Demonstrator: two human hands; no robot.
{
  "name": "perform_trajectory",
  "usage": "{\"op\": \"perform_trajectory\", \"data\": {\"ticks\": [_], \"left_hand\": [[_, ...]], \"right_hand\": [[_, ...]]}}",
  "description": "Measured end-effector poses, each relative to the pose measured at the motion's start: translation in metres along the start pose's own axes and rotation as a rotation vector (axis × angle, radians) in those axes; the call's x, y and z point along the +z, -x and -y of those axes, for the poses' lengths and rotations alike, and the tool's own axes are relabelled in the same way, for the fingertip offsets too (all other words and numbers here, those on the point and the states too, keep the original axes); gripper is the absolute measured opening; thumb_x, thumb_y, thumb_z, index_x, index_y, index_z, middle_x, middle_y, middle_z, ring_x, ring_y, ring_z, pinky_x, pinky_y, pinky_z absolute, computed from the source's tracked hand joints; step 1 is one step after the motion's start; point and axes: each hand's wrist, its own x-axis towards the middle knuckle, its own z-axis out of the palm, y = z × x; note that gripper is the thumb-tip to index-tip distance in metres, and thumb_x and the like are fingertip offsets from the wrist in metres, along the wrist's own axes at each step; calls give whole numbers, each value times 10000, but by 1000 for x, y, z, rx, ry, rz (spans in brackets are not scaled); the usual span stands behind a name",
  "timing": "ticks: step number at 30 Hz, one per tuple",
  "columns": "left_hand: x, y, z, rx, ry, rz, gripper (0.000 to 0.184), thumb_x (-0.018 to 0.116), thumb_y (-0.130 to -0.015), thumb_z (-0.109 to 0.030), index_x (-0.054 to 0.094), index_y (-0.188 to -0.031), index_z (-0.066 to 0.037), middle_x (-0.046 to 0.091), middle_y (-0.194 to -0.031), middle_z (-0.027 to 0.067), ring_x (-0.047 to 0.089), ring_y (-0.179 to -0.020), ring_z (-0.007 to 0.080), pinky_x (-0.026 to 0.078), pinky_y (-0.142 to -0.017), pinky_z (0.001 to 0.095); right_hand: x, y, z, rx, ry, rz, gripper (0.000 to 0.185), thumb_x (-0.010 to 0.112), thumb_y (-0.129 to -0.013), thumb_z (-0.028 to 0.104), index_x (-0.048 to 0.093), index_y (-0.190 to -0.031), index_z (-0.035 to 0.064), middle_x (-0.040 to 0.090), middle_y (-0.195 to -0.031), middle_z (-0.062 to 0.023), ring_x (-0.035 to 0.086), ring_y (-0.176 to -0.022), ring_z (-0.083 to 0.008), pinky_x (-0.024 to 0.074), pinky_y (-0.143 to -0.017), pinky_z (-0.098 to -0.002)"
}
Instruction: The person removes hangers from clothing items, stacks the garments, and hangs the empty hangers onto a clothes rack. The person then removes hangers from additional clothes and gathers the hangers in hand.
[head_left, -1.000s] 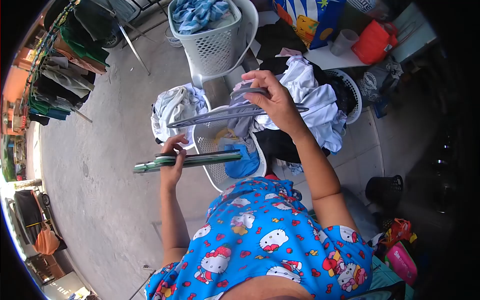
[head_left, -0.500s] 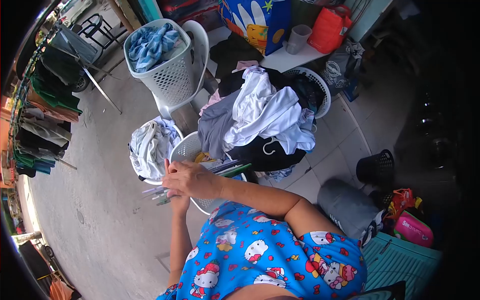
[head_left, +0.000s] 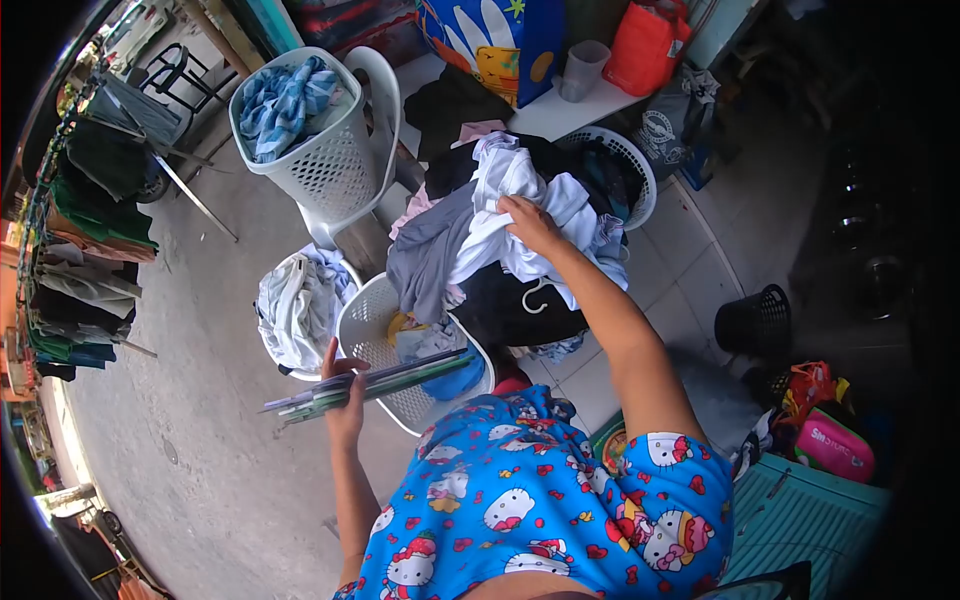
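Note:
A bundle of grey and green hangers (head_left: 400, 380) is gripped in my left hand (head_left: 345, 393), above the white basket (head_left: 372, 325) that has blue and yellow items inside. My right hand (head_left: 533, 226) is on a white garment (head_left: 574, 208) on top of the clothes pile, its fingers pinching the cloth. Grey cloth (head_left: 432, 256) lies beside the white one, with black cloth (head_left: 500, 312) beneath. A white hanger hook (head_left: 536, 296) sticks out over the black cloth.
A basket of blue checked cloth (head_left: 290, 105) sits on a white chair (head_left: 388, 110). White clothes (head_left: 298, 312) fill another container. Clothes hang on a rack (head_left: 100, 210) at the far left. A black bin (head_left: 752, 320) stands right.
My right hand first brought a grey hanger to the bundle in my left hand, then moved away from it to the white garment on the pile.

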Motion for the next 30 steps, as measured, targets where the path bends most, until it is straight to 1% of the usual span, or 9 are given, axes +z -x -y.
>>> {"op": "perform_trajectory", "data": {"ticks": [2, 7, 11, 14, 17, 21, 22, 25, 30], "left_hand": [[-1, 0, 2, -20, 2, 5, 584, 543, -803, -49, 338, -1349, -85, 567, -882, 44, 512, -785, 95, 411, -751, 250], [-2, 4, 10, -36, 2, 8, 548, 537, -803, -40, 368, -1322, -80, 563, -878, 45, 512, -789, 96, 414, -752, 251], [-3, 8, 12, -66, 31, 9, 532, 541, -798, -47, 388, -1307, -73, 559, -875, 40, 508, -789, 92, 414, -747, 247], [-6, 6, 13, -50, 29, 50, 513, 550, -801, -65, 404, -1292, -60, 558, -877, 36, 501, -788, 88, 409, -743, 239], [-8, 4, 11, -58, 52, 66, 485, 566, -804, -85, 427, -1266, -45, 559, -881, 31, 484, -783, 82, 397, -742, 231], [-23, 2, 13, -58, 55, 20, 439, 554, -816, -89, 451, -1240, -38, 562, -874, 30, 475, -762, 77, 399, -720, 230], [-28, 3, 13, -55, 58, 2, 433, 550, -820, -89, 452, -1239, -38, 562, -871, 30, 475, -761, 76, 400, -718, 229], [-44, 12, 13, -51, 62, -74, 419, 538, -833, -95, 454, -1240, -44, 558, -868, 28, 474, -760, 73, 402, -719, 228], [-67, 23, 18, -57, 10, -120, 409, 541, -838, -118, 466, -1234, -53, 556, -865, 23, 479, -756, 75, 407, -712, 229]], "right_hand": [[-23, -9, 8, 28, -165, -31, 297, 627, -710, 62, 493, -973, 93, 520, -1066, -103, 513, -1024, -300, 440, -804, -398], [-62, 29, 75, -338, 218, -452, 204, 610, -735, 97, 463, -871, 54, 563, -927, -139, 561, -918, -324, 451, -758, -378], [-20, 99, 50, 240, 198, 374, 263, 598, -752, 131, 492, -984, 65, 549, -1030, -107, 527, -996, -275, 392, -858, -404], [56, 150, -26, 261, 488, 4, 282, 598, -750, 154, 504, -1006, 84, 573, -982, -91, 542, -968, -261, 369, -862, -431], [48, 149, -14, 225, 425, 13, 263, 577, -759, 170, 500, -999, 94, 586, -935, -87, 563, -928, -264, 367, -847, -439], [-12, 128, 38, 401, -239, 569, 252, 552, -842, 293, 509, -909, 54, 585, -722, -99, 573, -694, -247, 408, -638, -372], [-43, 128, 64, 394, -431, 583, 269, 531, -876, 273, 463, -775, 32, 501, -574, -43, 481, -539, -141, 380, -545, -296], [-157, 142, 140, 242, -466, 911, 206, 474, -896, 238, 482, -792, 61, 537, -607, -17, 500, -594, -127, 382, -586, -284], [-221, 163, 176, 357, -913, 950, 233, 459, -918, 251, 487, -912, 20, 510, -583, 2, 464, -538, -78, 352, -516, -239]]}}
